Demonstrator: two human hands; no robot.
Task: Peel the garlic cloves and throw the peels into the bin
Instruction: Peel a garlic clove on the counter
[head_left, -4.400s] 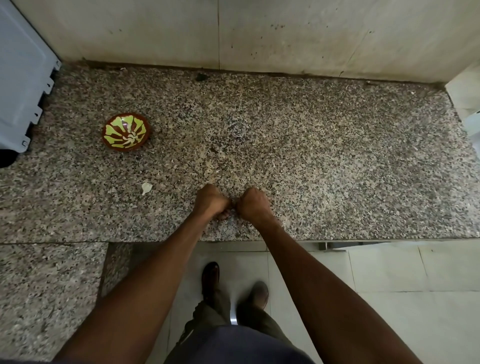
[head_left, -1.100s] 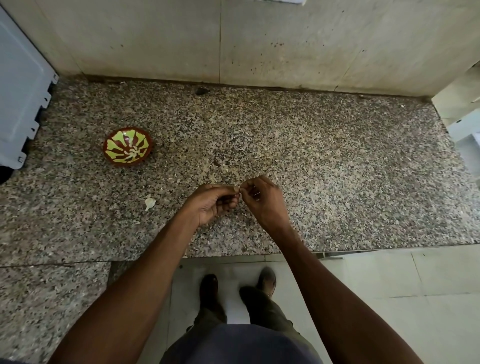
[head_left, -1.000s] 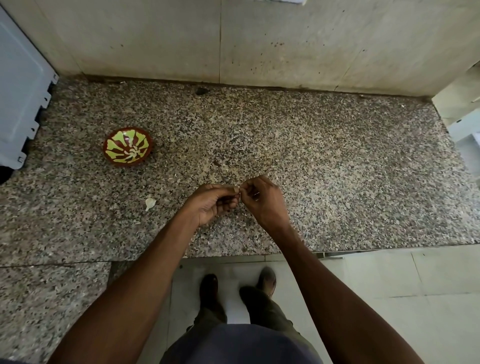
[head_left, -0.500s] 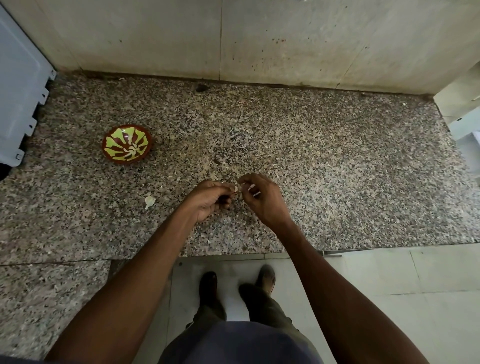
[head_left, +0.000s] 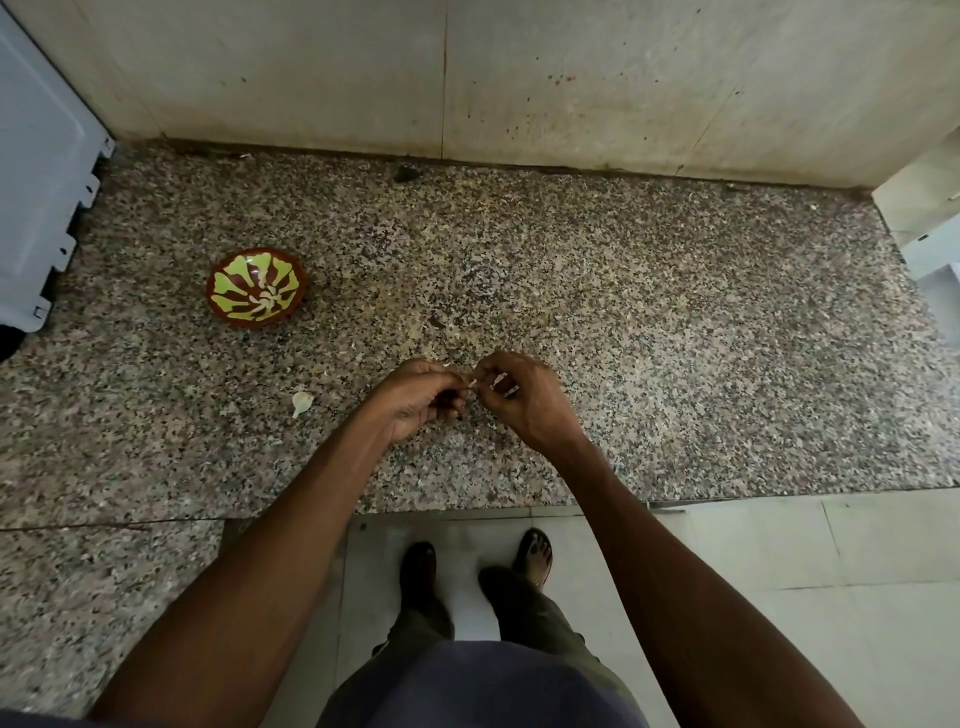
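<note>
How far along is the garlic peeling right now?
Midway, it seems. Done: hard to say; the patterned bowl shows no clear cloves. In hand: the left hand and right hand pinch a small clove between their fingertips over the granite counter. Left: one pale garlic piece lies loose on the counter, and no bin is in view.

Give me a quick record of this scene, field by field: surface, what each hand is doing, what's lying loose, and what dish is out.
surface: speckled granite counter
left hand: fingers curled, pinching a small pale garlic clove at the fingertips
right hand: pinching the same clove from the other side
loose item: whitish garlic piece lying on the counter, left of the hands, apart from them
dish: round red bowl with a green petal pattern, far left, contents not clear
bin: not in view
</note>
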